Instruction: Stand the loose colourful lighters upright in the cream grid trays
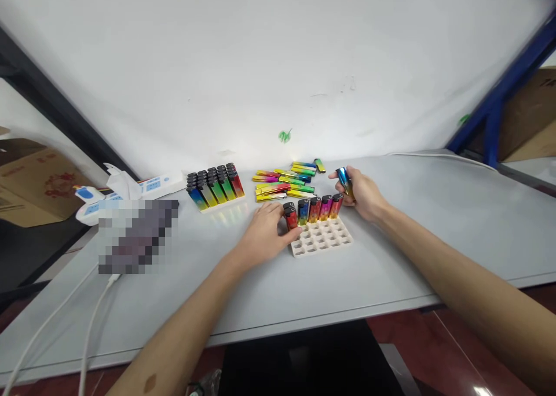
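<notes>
A white tray [324,239] with rows of square holes lies on the table. Along its far row, several shiny lighters [314,211] stand upright with their black tops up. My left hand [267,234] is at the tray's left side, thumb and fingers closed around a red lighter [291,219] standing in the far left corner. To the right of the tray, my right hand [360,190] is raised off the table and grips a blue and gold lighter [344,182]. Beyond the tray lies a loose pile of multicoloured metallic lighters [284,182].
A second tray [223,205] filled with upright lighters stands back left. Further left are a white power strip [167,183], a crumpled tissue [123,182], and a blurred-out dark object [139,234] with a white cable [93,321]. A white wall [278,66] closes the table's back.
</notes>
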A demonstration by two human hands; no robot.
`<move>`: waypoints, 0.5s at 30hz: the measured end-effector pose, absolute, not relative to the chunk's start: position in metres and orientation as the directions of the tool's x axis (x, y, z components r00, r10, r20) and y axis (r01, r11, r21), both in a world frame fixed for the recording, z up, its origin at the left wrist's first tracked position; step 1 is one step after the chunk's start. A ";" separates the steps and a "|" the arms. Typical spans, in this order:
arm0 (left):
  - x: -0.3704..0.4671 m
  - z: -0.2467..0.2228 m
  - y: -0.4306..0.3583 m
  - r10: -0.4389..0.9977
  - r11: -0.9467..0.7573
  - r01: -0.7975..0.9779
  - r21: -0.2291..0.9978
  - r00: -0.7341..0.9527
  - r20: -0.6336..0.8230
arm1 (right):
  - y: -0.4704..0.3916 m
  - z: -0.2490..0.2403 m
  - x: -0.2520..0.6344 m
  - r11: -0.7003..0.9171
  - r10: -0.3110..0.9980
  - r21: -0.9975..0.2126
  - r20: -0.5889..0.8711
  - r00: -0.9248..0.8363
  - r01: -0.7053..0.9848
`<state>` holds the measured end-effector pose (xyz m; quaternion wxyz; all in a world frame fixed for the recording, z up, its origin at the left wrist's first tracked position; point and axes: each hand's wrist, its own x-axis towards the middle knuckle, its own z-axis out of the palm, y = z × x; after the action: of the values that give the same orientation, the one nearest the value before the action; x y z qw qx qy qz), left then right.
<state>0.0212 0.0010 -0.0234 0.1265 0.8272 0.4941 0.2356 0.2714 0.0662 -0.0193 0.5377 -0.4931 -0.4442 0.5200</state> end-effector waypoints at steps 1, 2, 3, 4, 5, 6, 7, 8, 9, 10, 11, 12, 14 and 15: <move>0.020 -0.023 0.001 0.878 -0.478 0.762 0.437 0.399 0.265 | 0.066 -0.019 0.271 -0.020 0.998 -0.993 -0.028 0.065 -0.113; 0.020 -0.022 0.001 0.880 -0.474 0.766 0.434 0.396 0.261 | 0.066 -0.018 0.270 -0.014 0.997 -0.994 -0.021 0.068 -0.107; 0.019 -0.021 0.001 0.882 -0.470 0.769 0.433 0.394 0.256 | 0.065 -0.017 0.270 -0.009 0.997 -0.995 -0.016 0.070 -0.102; 0.018 -0.021 0.001 0.884 -0.468 0.771 0.432 0.394 0.253 | 0.064 -0.015 0.270 -0.005 0.998 -0.995 -0.013 0.069 -0.104; 0.018 -0.021 0.001 0.882 -0.470 0.771 0.430 0.397 0.254 | 0.063 -0.014 0.270 -0.006 0.998 -0.994 -0.013 0.060 -0.114; 0.018 -0.020 0.001 0.879 -0.476 0.769 0.427 0.402 0.257 | 0.061 -0.013 0.270 -0.010 0.999 -0.991 -0.016 0.040 -0.132; 0.018 -0.020 0.001 0.876 -0.482 0.767 0.423 0.407 0.259 | 0.060 -0.012 0.270 -0.018 1.000 -0.988 -0.020 0.011 -0.155; 0.017 -0.020 0.000 0.874 -0.485 0.766 0.421 0.410 0.260 | 0.058 -0.011 0.270 -0.030 0.999 -0.983 -0.026 -0.022 -0.179; 0.017 -0.020 0.000 0.874 -0.486 0.766 0.420 0.411 0.260 | 0.057 -0.010 0.269 -0.040 0.998 -0.979 -0.030 -0.054 -0.201; 0.017 -0.020 0.000 0.874 -0.485 0.768 0.418 0.408 0.263 | 0.056 -0.010 0.268 -0.045 0.997 -0.976 -0.030 -0.077 -0.213; 0.017 -0.020 0.000 0.874 -0.484 0.769 0.416 0.406 0.266 | 0.055 -0.010 0.268 -0.045 0.996 -0.976 -0.026 -0.091 -0.213; 0.016 -0.020 0.000 0.873 -0.487 0.769 0.414 0.405 0.273 | 0.055 -0.010 0.268 -0.041 0.995 -0.978 -0.021 -0.098 -0.207; 0.016 -0.019 -0.001 0.866 -0.496 0.766 0.409 0.403 0.294 | 0.056 -0.011 0.268 -0.036 0.994 -0.980 -0.015 -0.107 -0.194; 0.015 -0.018 -0.001 0.863 -0.500 0.763 0.409 0.403 0.304 | 0.057 -0.011 0.269 -0.039 0.994 -0.981 -0.018 -0.109 -0.193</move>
<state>0.0152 -0.0014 -0.0179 0.1026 0.8312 0.4893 0.2434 0.2686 0.0575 -0.0114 0.5117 -0.4284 -0.4676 0.5796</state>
